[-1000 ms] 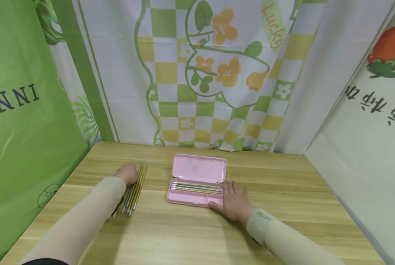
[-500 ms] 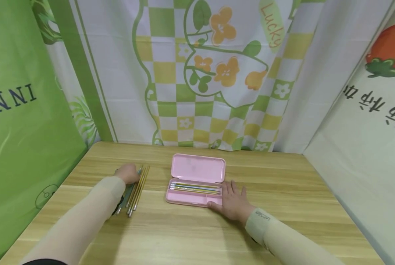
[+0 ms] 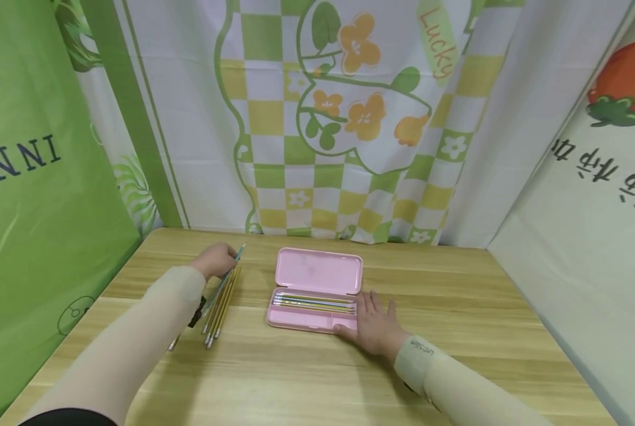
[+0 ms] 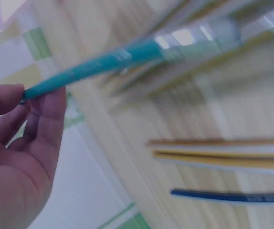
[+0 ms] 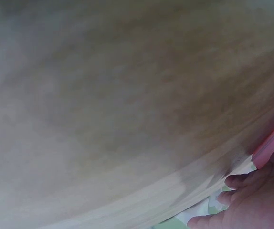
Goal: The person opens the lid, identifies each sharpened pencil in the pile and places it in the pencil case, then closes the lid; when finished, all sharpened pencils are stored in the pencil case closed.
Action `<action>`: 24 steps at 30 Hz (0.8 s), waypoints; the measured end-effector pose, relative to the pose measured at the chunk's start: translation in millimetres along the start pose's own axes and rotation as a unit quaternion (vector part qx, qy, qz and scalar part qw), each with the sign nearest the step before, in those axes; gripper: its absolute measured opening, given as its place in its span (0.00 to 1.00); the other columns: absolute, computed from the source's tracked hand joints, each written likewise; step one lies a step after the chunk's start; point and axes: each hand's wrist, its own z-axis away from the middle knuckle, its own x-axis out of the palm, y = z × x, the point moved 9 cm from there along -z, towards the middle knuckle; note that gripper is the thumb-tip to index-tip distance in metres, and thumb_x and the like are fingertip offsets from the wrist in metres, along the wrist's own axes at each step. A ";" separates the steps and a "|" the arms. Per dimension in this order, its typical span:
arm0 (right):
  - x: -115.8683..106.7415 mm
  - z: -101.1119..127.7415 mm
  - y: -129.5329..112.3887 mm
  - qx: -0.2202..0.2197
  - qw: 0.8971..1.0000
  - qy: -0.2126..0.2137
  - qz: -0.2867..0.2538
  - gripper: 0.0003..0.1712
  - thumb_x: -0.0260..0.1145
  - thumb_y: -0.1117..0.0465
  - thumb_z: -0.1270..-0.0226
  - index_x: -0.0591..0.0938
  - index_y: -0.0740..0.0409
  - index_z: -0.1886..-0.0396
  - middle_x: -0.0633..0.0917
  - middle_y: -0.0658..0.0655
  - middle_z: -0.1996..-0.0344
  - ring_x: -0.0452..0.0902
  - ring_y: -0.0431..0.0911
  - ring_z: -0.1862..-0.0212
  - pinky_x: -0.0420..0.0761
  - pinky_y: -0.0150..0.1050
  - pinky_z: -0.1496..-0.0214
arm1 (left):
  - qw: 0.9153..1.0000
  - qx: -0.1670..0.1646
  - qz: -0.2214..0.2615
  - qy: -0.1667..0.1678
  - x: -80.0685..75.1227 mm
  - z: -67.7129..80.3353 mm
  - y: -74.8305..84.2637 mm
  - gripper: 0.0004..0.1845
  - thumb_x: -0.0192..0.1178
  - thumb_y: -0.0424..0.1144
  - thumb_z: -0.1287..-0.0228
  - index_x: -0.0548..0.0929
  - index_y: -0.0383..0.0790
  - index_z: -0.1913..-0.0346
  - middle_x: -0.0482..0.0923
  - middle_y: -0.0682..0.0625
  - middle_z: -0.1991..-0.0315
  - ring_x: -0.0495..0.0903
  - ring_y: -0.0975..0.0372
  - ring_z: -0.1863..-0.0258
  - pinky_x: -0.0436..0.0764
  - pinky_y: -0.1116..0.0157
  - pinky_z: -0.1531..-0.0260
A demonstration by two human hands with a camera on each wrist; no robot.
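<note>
- A slim teal pencil (image 3: pixel 231 266) is pinched between the thumb and fingertips of the left hand (image 3: pixel 217 259), with its tip pointed toward about 1 o'clock; in the left wrist view the same teal pencil (image 4: pixel 94 69) is seen clamped at its end by the fingers (image 4: pixel 46 124).
- Compared with half a second ago, that hand has been lifted and shifted a bit toward 12 o'clock, and the teal pencil has been raised off the pile.
- The loose row of yellow and grey pencils (image 3: pixel 219 310) is left on the light wooden table (image 3: pixel 307 373), just at 6 o'clock of the left hand.
- The right hand (image 3: pixel 373 325) is laid flat with fingers spread, pressed on the near right corner of the open pink plastic pencil case (image 3: pixel 317 290); no change from earlier is seen there.
- A few pencils are already lying inside the case tray.
- The case sits at about 3 o'clock from the left hand, well apart from it.
</note>
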 end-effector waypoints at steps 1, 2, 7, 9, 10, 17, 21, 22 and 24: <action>-1.4 0.7 -0.9 0.000 1.000 -0.002 -0.001 0.61 0.49 0.23 0.29 0.53 0.72 0.21 0.56 0.73 0.22 0.45 0.68 0.21 0.39 0.75 0.27 | 1.000 0.001 0.021 -0.008 1.7 -1.0 4.7 0.22 0.51 0.26 0.33 0.74 0.14 0.40 0.79 0.28 0.48 0.83 0.48 0.57 0.86 0.59 0.59; -2.5 1.1 -1.4 0.000 1.000 -0.001 -0.004 0.61 0.50 0.24 0.29 0.54 0.72 0.21 0.57 0.73 0.22 0.45 0.68 0.21 0.39 0.75 0.27 | 0.999 0.002 0.039 -0.016 3.5 -2.2 9.2 0.21 0.51 0.25 0.31 0.73 0.14 0.40 0.80 0.28 0.50 0.83 0.49 0.57 0.86 0.59 0.59; 1.3 -2.6 1.7 0.002 1.000 0.000 0.006 0.62 0.49 0.22 0.30 0.53 0.69 0.20 0.56 0.71 0.21 0.44 0.68 0.20 0.38 0.75 0.27 | 0.990 0.016 0.126 -0.056 17.5 -8.7 30.3 0.18 0.48 0.24 0.26 0.72 0.12 0.40 0.81 0.35 0.62 0.82 0.56 0.66 0.86 0.62 0.61; 4.3 -5.1 3.7 0.001 1.000 0.003 0.009 0.62 0.48 0.22 0.30 0.53 0.68 0.20 0.56 0.71 0.21 0.44 0.67 0.20 0.38 0.75 0.27 | 0.987 0.023 0.144 -0.066 22.9 -9.8 38.3 0.17 0.47 0.24 0.26 0.73 0.13 0.41 0.81 0.39 0.65 0.81 0.58 0.68 0.87 0.60 0.59; 6.1 -6.3 5.0 0.002 1.000 0.004 0.011 0.62 0.48 0.21 0.30 0.53 0.67 0.19 0.56 0.70 0.21 0.43 0.67 0.20 0.38 0.75 0.27 | 0.986 0.028 0.148 -0.071 25.4 -10.0 42.5 0.17 0.47 0.24 0.25 0.73 0.14 0.42 0.81 0.41 0.66 0.81 0.59 0.68 0.87 0.59 0.58; 7.0 -6.8 6.8 -0.006 1.000 0.026 0.003 0.62 0.50 0.21 0.31 0.55 0.69 0.21 0.58 0.71 0.22 0.45 0.68 0.21 0.40 0.76 0.27 | 0.984 0.083 0.118 -0.103 45.2 -11.8 75.9 0.16 0.48 0.26 0.26 0.76 0.16 0.44 0.82 0.42 0.65 0.81 0.58 0.67 0.86 0.54 0.53; 6.6 -4.9 5.4 -0.001 1.000 0.009 0.012 0.63 0.48 0.21 0.30 0.52 0.70 0.20 0.55 0.71 0.21 0.43 0.67 0.20 0.39 0.75 0.26 | 0.988 0.096 0.059 -0.106 57.9 -16.7 89.9 0.16 0.49 0.27 0.28 0.79 0.20 0.45 0.84 0.39 0.62 0.83 0.55 0.64 0.86 0.59 0.57; 5.0 -3.9 4.3 0.000 1.000 0.007 0.010 0.63 0.48 0.22 0.30 0.52 0.70 0.20 0.55 0.72 0.21 0.43 0.67 0.20 0.39 0.74 0.26 | 0.988 0.101 0.041 -0.105 61.4 -18.0 93.5 0.16 0.49 0.26 0.28 0.80 0.21 0.46 0.84 0.39 0.62 0.83 0.56 0.65 0.85 0.60 0.58; 2.7 -1.8 2.2 0.003 1.000 -0.002 0.007 0.63 0.49 0.23 0.29 0.51 0.71 0.20 0.53 0.72 0.21 0.41 0.67 0.20 0.38 0.73 0.26 | 0.988 0.114 0.003 -0.104 68.5 -20.7 101.0 0.15 0.49 0.26 0.29 0.82 0.23 0.47 0.84 0.41 0.63 0.82 0.57 0.66 0.84 0.62 0.61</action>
